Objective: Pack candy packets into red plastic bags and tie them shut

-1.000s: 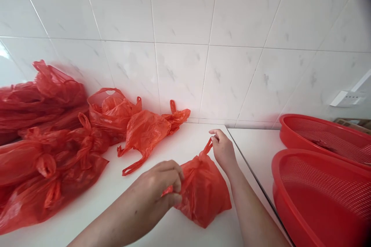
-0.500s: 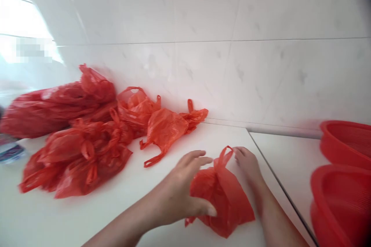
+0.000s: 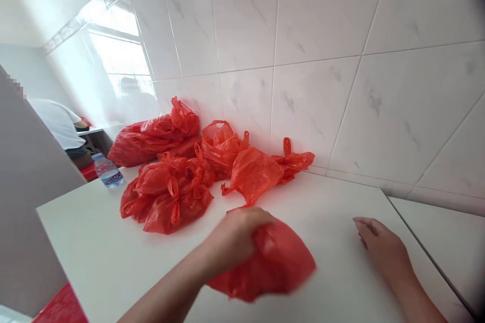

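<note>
My left hand point(image 3: 237, 237) is closed round the top of a small red plastic bag point(image 3: 278, 262), which sits low over the white table point(image 3: 94, 257). To the right, my right hand point(image 3: 381, 247) rests on the table and holds nothing; its fingers are loosely curled and apart from the bag. Behind my left hand, a loose red bag point(image 3: 253, 171) lies against the tiled wall. A heap of tied red bags point(image 3: 166, 192) sits to its left.
A water bottle point(image 3: 108, 171) lies on the table's far left by the heap. Another person in a white shirt point(image 3: 56, 121) is beyond the table, near a bright window. A seam point(image 3: 428, 257) splits the table at right. A red object point(image 3: 60, 308) sits below the table's near corner.
My view has swung left. My right hand let go of the bag's handle and drew aside. My left hand closed on the bag and moved it leftward.
</note>
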Motion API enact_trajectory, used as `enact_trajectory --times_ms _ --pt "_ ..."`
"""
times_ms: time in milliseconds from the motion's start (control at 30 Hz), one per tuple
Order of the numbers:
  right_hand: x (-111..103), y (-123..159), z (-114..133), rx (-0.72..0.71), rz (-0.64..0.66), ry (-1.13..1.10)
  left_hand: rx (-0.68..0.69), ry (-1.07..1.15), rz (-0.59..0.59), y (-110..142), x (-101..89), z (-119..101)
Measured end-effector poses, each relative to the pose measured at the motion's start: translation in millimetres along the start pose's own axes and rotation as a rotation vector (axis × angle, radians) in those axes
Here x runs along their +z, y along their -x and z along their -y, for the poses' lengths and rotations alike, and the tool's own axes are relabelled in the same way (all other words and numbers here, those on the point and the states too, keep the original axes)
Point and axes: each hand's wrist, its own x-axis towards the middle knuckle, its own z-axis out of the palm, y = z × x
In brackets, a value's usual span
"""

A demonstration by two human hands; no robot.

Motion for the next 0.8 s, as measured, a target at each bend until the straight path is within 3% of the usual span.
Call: enact_trajectory --times_ms 167,233,300,367,500,600,700,800 --pt "3 1 3 -0.036 -0.013 0.046 -0.212 -0.332 -0.512 15 -76.8 41" --pt "4 1 3 -0.021 -0.001 0.054 -0.302 -0.581 -0.666 21 -93.7 60" --pt "4 2 3 -0.004 0.011 0.060 -0.405 -0.776 -0.727 26 -98.0 83" --pt "3 2 3 0.011 0.014 0.069 -0.534 -0.850 -0.648 30 -90.5 108" --pt "3 2 2 0.022 0.014 0.085 -0.715 -0.763 -0.272 31 -61.7 163" --pt "3 1 1 0.007 0.024 0.072 -0.747 -0.728 -0.236 28 -54.4 188" --pt "3 1 1 0.018 0.033 0.072 -0.741 -0.696 -0.231 25 -62.0 188" --pt "4 2 3 0.021 0.029 0.086 -0.701 -0.716 -0.312 20 -63.1 165"
